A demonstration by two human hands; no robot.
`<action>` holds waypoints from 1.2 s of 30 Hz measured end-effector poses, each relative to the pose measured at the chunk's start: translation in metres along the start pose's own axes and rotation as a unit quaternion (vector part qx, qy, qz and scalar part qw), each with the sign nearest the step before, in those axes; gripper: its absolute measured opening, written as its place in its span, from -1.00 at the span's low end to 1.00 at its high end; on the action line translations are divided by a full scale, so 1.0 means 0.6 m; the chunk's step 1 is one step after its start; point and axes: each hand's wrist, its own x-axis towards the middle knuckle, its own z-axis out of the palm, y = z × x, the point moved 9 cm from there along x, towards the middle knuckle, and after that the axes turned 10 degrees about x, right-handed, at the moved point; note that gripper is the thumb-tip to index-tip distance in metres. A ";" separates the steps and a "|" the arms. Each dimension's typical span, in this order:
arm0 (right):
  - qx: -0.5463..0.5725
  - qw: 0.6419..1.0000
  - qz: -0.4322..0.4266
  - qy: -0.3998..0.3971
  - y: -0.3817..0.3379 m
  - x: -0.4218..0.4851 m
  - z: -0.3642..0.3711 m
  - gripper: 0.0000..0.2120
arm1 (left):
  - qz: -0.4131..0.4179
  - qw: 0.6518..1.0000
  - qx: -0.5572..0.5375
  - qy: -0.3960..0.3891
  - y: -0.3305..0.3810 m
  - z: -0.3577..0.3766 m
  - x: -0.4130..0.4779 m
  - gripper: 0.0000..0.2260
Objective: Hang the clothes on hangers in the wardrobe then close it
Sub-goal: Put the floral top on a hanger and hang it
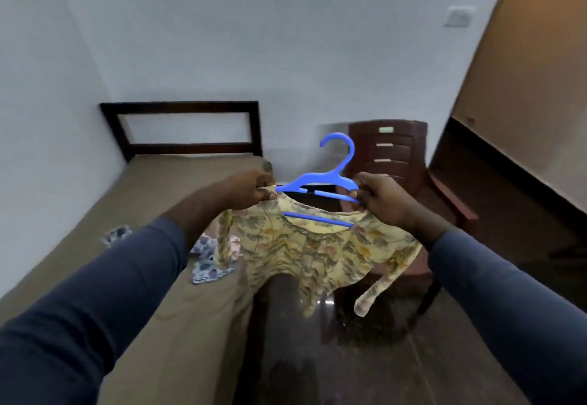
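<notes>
A yellow floral top (314, 252) hangs in front of me on a blue plastic hanger (320, 182), whose hook points up. My left hand (251, 190) pinches the top's left shoulder at the hanger's left end. My right hand (384, 198) grips the hanger's right arm together with the top's right shoulder. The hanger's lower bar shows through the neckline. The wardrobe is not in view.
A bed (152, 214) with a brown sheet and dark headboard lies to the left, with a blue-white patterned garment (209, 261) near its edge and another (117, 234) further left. A dark red plastic chair (397, 156) stands behind the hanger. A brown door (524, 102) stands at the right.
</notes>
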 end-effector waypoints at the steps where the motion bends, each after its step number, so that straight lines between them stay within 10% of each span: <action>1: -0.018 1.000 0.010 0.018 0.022 -0.033 -0.027 -0.77 | 0.020 1.000 -0.006 -0.001 0.044 0.016 0.009 -0.89; 17: -0.105 0.939 0.270 0.185 0.350 -0.624 -0.447 -0.95 | 0.343 0.937 0.006 -0.068 0.841 0.305 0.095 -0.90; 36: -0.135 0.719 0.474 0.490 0.553 -1.181 -0.949 -0.87 | 0.613 0.789 0.048 0.005 1.746 0.419 0.160 -0.82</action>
